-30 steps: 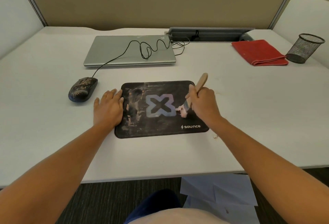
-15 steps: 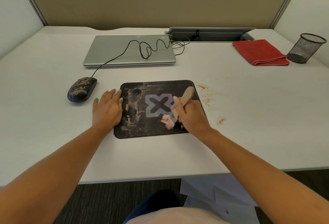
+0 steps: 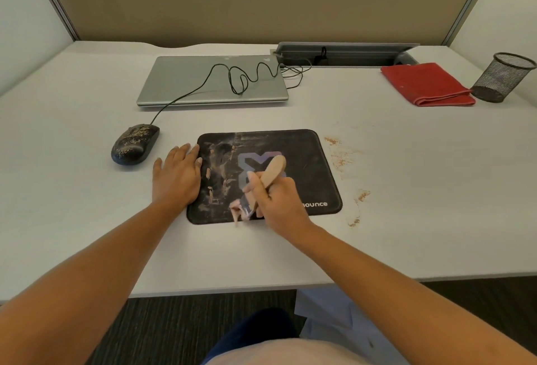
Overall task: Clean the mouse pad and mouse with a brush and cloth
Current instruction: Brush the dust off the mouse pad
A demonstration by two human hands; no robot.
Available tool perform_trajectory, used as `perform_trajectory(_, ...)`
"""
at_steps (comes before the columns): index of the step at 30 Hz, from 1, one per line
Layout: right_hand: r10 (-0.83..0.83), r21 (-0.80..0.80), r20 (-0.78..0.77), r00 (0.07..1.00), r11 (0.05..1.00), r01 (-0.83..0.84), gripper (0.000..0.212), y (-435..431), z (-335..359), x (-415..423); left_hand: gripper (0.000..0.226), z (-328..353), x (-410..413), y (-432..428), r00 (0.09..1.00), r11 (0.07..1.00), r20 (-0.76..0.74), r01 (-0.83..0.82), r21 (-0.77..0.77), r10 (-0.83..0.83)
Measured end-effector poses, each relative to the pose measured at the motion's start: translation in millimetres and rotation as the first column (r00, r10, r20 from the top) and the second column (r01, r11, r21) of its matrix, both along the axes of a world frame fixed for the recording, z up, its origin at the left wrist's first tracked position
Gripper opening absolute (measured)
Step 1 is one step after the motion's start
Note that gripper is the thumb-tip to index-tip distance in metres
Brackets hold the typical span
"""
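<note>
We see the right hand clamped round the wooden handle of the brush, bristle end down at the near edge of the mouse pad, roughly mid-width, handle tilting up and away to the far right. Left hand lies flat, fingers spread and holding nothing, palm on the desk with fingertips on the pad's left edge, pinning it. The pad's left half carries streaks and bits of grime; the right half looks cleaner, with brown crumbs scattered on the desk just right of it. We judge brushing is midway: the dirty patch lies left and far of the bristles, between the two hands, so the next stroke probably has to start from there. The mouse, speckled with dirt, sits left of the left hand, nearer that hand, long axis running near-to-far. The red cloth sits folded at far right, untouched, beside a mesh cup
</note>
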State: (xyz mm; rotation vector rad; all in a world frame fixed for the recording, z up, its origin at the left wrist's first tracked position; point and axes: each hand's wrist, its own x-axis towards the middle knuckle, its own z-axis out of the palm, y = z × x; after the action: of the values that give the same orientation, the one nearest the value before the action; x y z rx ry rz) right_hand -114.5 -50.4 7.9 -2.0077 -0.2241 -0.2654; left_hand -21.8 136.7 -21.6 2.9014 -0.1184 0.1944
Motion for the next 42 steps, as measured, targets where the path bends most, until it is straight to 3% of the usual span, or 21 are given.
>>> perform_trajectory(5, -0.099, -0.033, -0.096, 0.990, 0.995, 0.096, 0.037, -33, 8, 21, 0.045, 0, 0, 0, 1.000, 1.000, -0.006, -0.002, -0.009, 0.001)
perform_trajectory(12, -0.511, -0.185, -0.007, 0.860, 0.846, 0.501, 0.037, -84, 13, 62, 0.045, -1, 0, 1, 1.000, 1.000, -0.005, -0.005, -0.019, 0.005)
perform_trajectory(14, -0.477, -0.207, 0.019, 0.878, 0.858, 0.471, 0.038, -77, 14, 60, 0.045, -1, 1, 0, 1.000, 1.000, -0.005, -0.005, -0.018, 0.004)
perform_trajectory(18, -0.177, -0.172, 0.032, 0.984, 0.969, 0.180, 0.039, -29, 14, 36, 0.045, -1, 1, 0, 1.000, 1.000, -0.004, -0.012, -0.016, 0.012)
perform_trajectory(23, 0.063, -0.101, -0.043, 0.997, 0.993, -0.067, 0.046, 13, 12, 16, 0.044, 0, 0, -1, 1.000, 1.000, 0.010, -0.020, -0.012, 0.020)
perform_trajectory(26, -0.014, 0.062, -0.199, 0.980, 0.998, 0.027, 0.037, -8, 26, 32, 0.044, 1, 0, -2, 1.000, 1.000, 0.010, -0.020, -0.014, 0.020)
perform_trajectory(29, -0.245, 0.028, -0.255, 0.935, 0.965, 0.260, 0.027, -47, 38, 59, 0.044, 1, 0, -2, 1.000, 1.000, 0.005, -0.021, -0.016, 0.022)
perform_trajectory(34, -0.511, -0.192, -0.037, 0.859, 0.847, 0.496, 0.036, -106, 42, 87, 0.045, 2, -1, -1, 1.000, 1.000, 0.001, -0.021, -0.013, 0.021)
perform_trajectory(37, -0.480, -0.278, 0.054, 0.876, 0.835, 0.475, 0.041, -110, 33, 86, 0.045, 1, -1, -1, 1.000, 1.000, -0.003, -0.017, -0.005, 0.017)
perform_trajectory(42, -0.236, -0.305, 0.079, 0.969, 0.919, 0.249, 0.042, -65, 25, 70, 0.045, 1, 0, -1, 1.000, 1.000, -0.003, -0.017, -0.014, 0.017)
